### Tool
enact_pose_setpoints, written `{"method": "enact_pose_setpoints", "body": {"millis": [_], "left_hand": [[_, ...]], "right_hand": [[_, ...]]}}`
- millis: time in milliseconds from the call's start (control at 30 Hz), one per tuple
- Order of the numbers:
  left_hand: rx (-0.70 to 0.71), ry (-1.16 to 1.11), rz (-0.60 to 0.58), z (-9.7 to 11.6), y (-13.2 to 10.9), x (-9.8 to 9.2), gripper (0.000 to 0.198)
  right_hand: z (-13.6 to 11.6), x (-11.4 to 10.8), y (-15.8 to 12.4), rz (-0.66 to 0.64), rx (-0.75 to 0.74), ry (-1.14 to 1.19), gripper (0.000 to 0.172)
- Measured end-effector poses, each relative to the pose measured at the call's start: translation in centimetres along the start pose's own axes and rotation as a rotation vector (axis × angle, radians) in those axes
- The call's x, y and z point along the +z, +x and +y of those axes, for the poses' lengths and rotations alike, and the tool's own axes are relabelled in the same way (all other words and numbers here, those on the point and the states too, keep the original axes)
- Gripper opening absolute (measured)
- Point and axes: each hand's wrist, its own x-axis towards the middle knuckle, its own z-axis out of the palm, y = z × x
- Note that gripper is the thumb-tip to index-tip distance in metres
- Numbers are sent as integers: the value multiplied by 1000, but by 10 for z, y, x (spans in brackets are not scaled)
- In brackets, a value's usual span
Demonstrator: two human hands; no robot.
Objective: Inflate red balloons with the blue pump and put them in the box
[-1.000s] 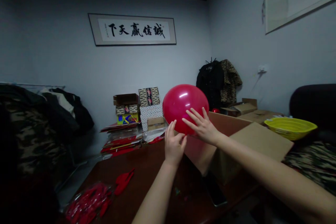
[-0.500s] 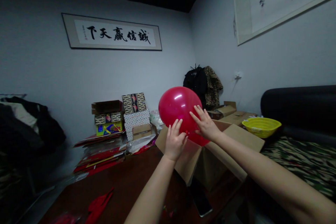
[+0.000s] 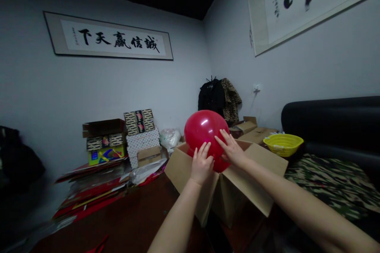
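The red balloon (image 3: pixel 204 132) now sits lower, at the mouth of the cardboard box (image 3: pixel 192 182), held between the spread-fingered left hand (image 3: pixel 202 165) and right hand (image 3: pixel 233 151).

Red latex balloon (image 3: pixel 204 130) at my 12: smooth, glossy, one sharp highlight. Cardboard box (image 3: pixel 178 178) right under it: matt brown paperboard, plain flaps. Table (image 3: pixel 133 213) at my 7: dark reddish wood, faint sheen. Plastic bag (image 3: pixel 170 137) at my 11: translucent, crinkled, shiny. Yellow bowl (image 3: pixel 283 145) at my 2: ribbed, slight gloss. Black sofa (image 3: pixel 332 114) at my 3: smooth, leather-like. Camouflage cloth (image 3: pixel 329 182) below that: matt. Paper scroll (image 3: pixel 109 35) at my 11, high up: matt.
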Motion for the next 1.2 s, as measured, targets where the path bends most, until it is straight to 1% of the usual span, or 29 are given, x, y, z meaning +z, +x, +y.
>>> {"method": "enact_pose_setpoints", "body": {"millis": [133,267,367,533,700,800,900,1000,1100,1200], "left_hand": [[-17,-41,-37,5,-3,17,5],[-46,-73,-49,5,-9,22,11],[-72,-62,-51,0,-12,21,14],[-124,-37,-73,-9,-13,18,14],[-168,-37,-71,-13,-18,11,13],[-189,-5,-92,-17,-23,4,16],[-228,38,-141,-24,-31,-3,20],[-259,67,-193,-32,-42,-11,24],[-277,92,-221,-40,-58,-23,26],[-307,118,-236,-49,-77,-38,26]], "right_hand": [[9,9,-12,-45,-11,-1,86],[17,12,-22,-65,-9,13,76],[21,13,-23,-41,52,17,70],[25,13,-17,17,161,22,60],[24,9,-12,55,214,25,56],[20,6,-10,62,229,32,54],[14,2,-6,71,230,45,53],[1,-2,1,73,209,72,53],[-21,-3,9,59,156,117,54],[-54,2,17,31,94,172,55]]}}
